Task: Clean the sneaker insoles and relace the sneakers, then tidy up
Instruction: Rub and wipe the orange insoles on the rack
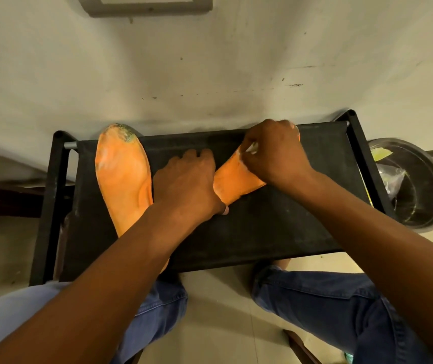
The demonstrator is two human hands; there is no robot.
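Observation:
Two orange insoles lie on a black fabric shelf (262, 227) of a low rack. The left insole (122, 174) lies lengthwise with a dirty grey toe at the far end. The right insole (233, 182) lies slanted, half hidden under my hands. My left hand (186, 185) rests flat on the shelf with its thumb side against the right insole's heel. My right hand (273, 153) is curled over the insole's front half and pinches a small white thing (252, 148), maybe a wipe or brush; it is mostly hidden.
A dark metal bowl (415, 190) with a plastic bag and yellow scraps stands on the floor right of the rack. A stained wall rises just behind the rack. My knees in blue jeans sit below the shelf's near edge. No sneakers or laces are in view.

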